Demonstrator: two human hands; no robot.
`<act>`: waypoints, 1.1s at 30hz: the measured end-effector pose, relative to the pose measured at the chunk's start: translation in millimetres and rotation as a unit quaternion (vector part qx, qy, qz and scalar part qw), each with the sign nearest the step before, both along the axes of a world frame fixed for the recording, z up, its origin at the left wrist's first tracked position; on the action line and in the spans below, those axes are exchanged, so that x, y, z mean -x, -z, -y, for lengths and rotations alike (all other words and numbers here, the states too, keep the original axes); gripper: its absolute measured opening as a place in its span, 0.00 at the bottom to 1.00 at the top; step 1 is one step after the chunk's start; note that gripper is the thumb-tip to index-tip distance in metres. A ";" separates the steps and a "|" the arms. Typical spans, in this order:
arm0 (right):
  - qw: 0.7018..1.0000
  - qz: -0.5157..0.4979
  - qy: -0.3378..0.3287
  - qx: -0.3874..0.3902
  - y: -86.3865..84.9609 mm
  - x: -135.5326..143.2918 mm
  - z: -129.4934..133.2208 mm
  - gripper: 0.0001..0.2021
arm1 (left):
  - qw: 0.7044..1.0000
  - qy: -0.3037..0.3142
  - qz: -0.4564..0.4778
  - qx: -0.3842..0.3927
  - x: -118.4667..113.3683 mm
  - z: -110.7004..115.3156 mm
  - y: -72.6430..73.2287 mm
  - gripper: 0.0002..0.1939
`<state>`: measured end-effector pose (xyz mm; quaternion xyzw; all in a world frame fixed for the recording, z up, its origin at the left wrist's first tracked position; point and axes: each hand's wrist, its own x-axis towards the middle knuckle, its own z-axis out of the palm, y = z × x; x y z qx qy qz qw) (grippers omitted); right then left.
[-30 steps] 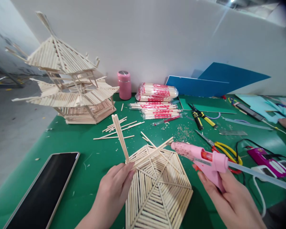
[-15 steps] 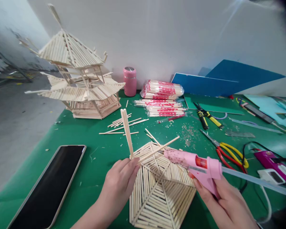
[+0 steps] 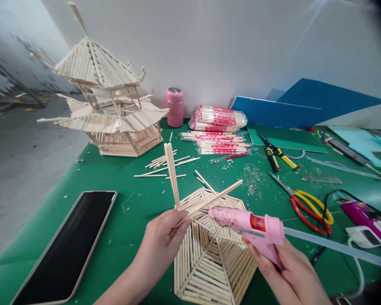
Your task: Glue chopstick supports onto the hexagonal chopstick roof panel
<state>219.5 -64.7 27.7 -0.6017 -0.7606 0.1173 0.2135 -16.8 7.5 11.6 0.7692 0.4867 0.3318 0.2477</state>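
Observation:
My left hand pinches one end of a slanting wooden stick, which reaches up to the right above a many-sided panel made of sticks. An upright bundle of sticks rises just behind my left fingertips. My right hand is wrapped round the handle of a pink hot glue gun. The gun's metal nozzle points left, close to the slanting stick; whether it touches cannot be made out. A long clear glue stick juts from the back of the gun.
A stick-built pagoda model stands at the back left, beside a pink flask and packs of chopsticks. On the left lies a phone. Scissors, pliers and cables are on the right.
The glue gun in my right hand has moved left and slightly down, bringing its nozzle up to the slanting stick. My left hand keeps its hold; the whole view has shifted slightly.

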 end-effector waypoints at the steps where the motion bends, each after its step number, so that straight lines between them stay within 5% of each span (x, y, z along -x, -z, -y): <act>1: 1.000 0.001 -0.001 -0.002 0.0 0.5 0.1 0.13 | 1.000 0.002 0.001 0.013 -0.2 0.7 -0.1 0.07; 33: 1.000 -0.004 0.004 -0.023 -10.7 1.2 1.5 0.12 | 0.998 0.000 0.030 0.061 0.3 0.0 -2.6 0.08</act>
